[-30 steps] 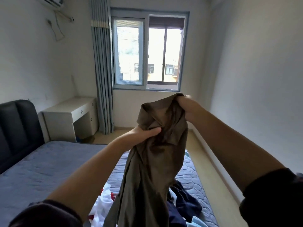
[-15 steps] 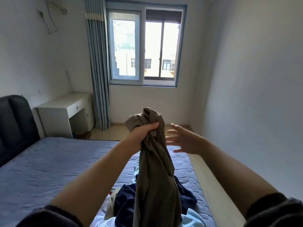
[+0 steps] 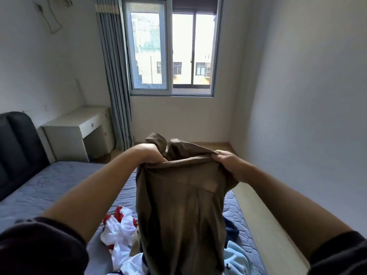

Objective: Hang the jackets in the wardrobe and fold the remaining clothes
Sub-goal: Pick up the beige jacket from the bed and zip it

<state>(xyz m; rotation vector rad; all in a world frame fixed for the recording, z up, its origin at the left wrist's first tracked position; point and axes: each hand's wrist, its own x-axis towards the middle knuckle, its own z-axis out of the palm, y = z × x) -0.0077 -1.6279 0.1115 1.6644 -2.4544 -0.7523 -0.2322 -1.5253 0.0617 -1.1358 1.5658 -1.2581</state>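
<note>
The left hand [image 3: 152, 155], just left of the frame's centre, is still clenching one end of the olive-brown soft cloth garment [image 3: 182, 205]. Half a second ago the garment was dangling from that fist in a bunched rope. Now its top edge is being stretched level between the two hands, with the body hanging flat towards the bottom centre, over the heap of white-and-red, navy and pale blue clothes [image 3: 119, 233] on the grey-blue quilted bed [image 3: 49, 185]. The right hand [image 3: 228, 164], right of centre, was open and off the cloth a moment ago. It is now pinching the other end of that edge. The garment is probably being opened out for sorting or folding.
</note>
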